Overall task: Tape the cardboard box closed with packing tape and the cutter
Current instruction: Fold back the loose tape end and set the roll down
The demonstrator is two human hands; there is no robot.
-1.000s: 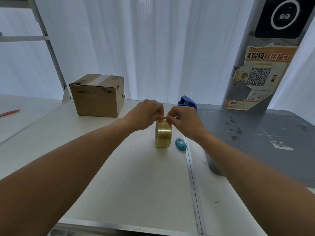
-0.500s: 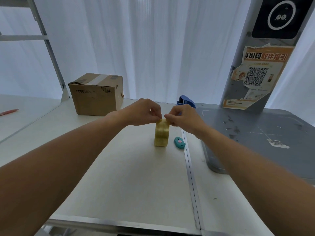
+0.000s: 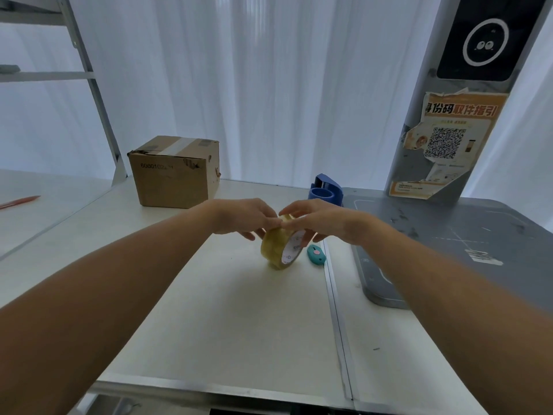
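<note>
Fingers (image 3: pixel 270 224) of the left hand (image 3: pixel 245 217) and right hand (image 3: pixel 317 218) are pinching the tape roll (image 3: pixel 279 245), standing on edge on the table (image 3: pixel 209 310). The cutter (image 3: pixel 316 253) is lying just right of the roll; the cardboard box (image 3: pixel 175 172) is sitting well apart, far left. A tilting roll risks rolling into the cutter.

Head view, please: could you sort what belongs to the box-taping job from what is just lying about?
For the job:
tape roll, under both hands
teal cutter
cardboard box

Lying about:
blue tape dispenser
red pen
grey mat
QR poster
</note>
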